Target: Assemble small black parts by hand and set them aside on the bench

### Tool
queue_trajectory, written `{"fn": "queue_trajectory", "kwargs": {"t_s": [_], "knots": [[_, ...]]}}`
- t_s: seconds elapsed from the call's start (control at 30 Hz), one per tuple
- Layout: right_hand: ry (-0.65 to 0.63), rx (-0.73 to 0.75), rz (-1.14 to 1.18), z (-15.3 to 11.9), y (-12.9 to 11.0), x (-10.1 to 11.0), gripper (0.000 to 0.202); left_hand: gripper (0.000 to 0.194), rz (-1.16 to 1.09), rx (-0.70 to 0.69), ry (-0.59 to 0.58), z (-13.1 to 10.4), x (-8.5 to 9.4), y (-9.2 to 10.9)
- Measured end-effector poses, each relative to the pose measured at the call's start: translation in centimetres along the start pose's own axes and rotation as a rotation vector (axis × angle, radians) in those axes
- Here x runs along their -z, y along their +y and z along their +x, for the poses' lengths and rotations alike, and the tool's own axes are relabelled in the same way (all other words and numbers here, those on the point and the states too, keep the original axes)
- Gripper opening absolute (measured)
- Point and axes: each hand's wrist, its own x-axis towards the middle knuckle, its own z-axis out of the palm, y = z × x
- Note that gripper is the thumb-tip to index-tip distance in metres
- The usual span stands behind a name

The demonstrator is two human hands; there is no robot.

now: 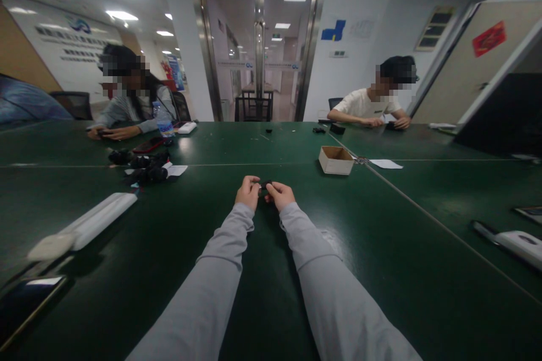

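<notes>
A small black object (pixel 265 184) is held between my two hands over the middle of the green table (pixel 262 248). My right hand (pixel 280 195) pinches its right side between thumb and fingers. On the other side, the fingertips of my left hand (pixel 247 192) are closed at its left end, where a small shiny bit shows. The object is too small for me to tell its kind, and my fingers cover part of it. Both forearms, in grey sleeves, stretch forward above the table.
An open cardboard box (pixel 336 167) stands ahead to the right, near a paper sheet (pixel 385 164). Black items (pixel 148 174), a bottle (pixel 164 123), a white power strip (pixel 104 220) and a phone (pixel 29 304) lie left. Two people sit across the table.
</notes>
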Motion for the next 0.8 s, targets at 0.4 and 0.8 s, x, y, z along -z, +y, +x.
{"fn": "queue_trajectory", "kwargs": {"t_s": [0.4, 0.8], "knots": [[-0.034, -0.019, 0.041, 0.3, 0.5, 0.2, 0.031, 0.019, -0.062, -0.091, 0.002, 0.2, 0.0, -0.5], [-0.058, 0.001, 0.051, 0.4, 0.8, 0.4, 0.034, 0.022, -0.096, -0.009, -0.059, -0.1, 0.1, 0.4]]}}
